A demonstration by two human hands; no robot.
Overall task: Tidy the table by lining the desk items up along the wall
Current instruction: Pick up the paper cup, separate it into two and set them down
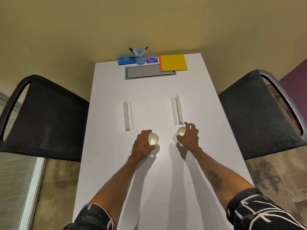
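Plain mustard-olive wall (pixel 149 22) fills the top of the view, and the white table (pixel 108 90) runs straight up to meet it. Left mesh chair (pixel 43 117), black, sits close against one side, and the right mesh chair (pixel 259 113) matches it opposite. A grey cable hatch (pixel 147 72) is sunk into the tabletop near the wall. Mottled brown floor (pixel 56 188) below, a frosted glass panel (pixel 13 188) low left, a purple wall section (pixel 295 72) far right.
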